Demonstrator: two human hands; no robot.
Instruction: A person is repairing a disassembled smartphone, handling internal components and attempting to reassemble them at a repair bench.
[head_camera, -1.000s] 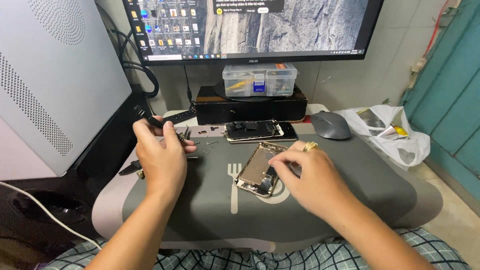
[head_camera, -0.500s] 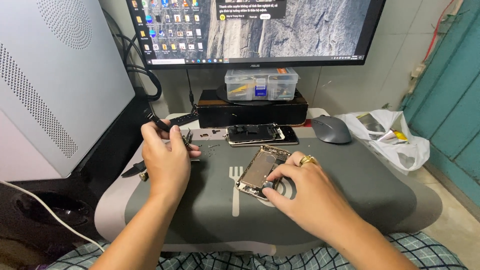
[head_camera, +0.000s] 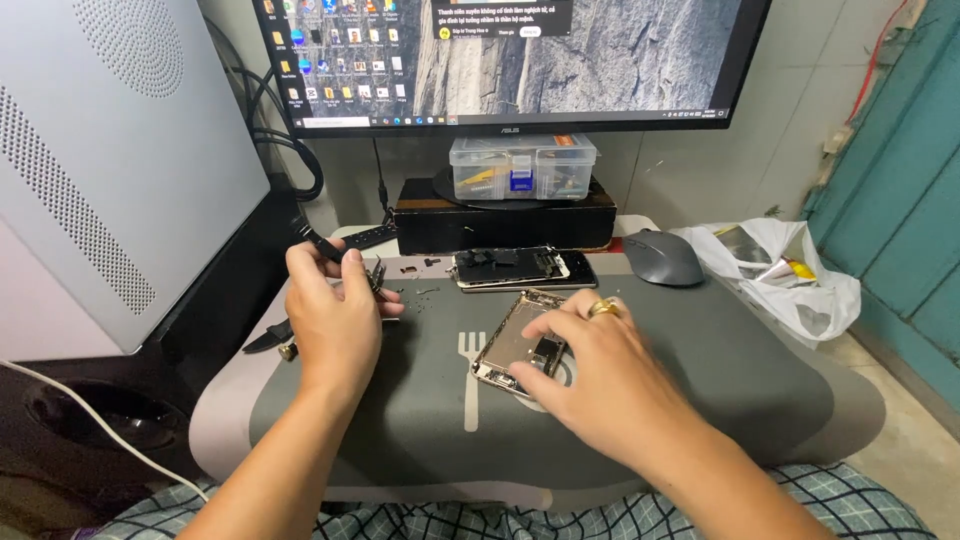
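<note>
**Opened phone body being steadied on a grey table mat**

Phone housing (head_camera: 522, 342), gold-edged with its back opened and inner parts showing, is lying tilted near the middle of a grey mat (head_camera: 700, 400) that is covering the small table (head_camera: 215, 440). Behind the table, a large monitor (head_camera: 520, 60) is glowing, and a silver computer tower (head_camera: 110, 170) is standing to the left. A white plastic bag (head_camera: 800, 280) is slumping at the right edge. A dark box (head_camera: 500, 225) under the monitor is carrying a clear parts case (head_camera: 522, 167), with a grey mouse (head_camera: 663, 257) just to its right. A second phone (head_camera: 520, 268), screen removed, is lying just behind the housing. The right hand (head_camera: 600, 380), wearing a gold ring, is resting over the housing, its grip narrow, fingertips pressing on the housing's near edge. The left hand (head_camera: 335, 310) is hovering at the mat's left side, its grip closing on a small black tool (head_camera: 322, 243) pinched between thumb and fingers. Tiny screws (head_camera: 425, 293) are lying scattered beside it.
</note>
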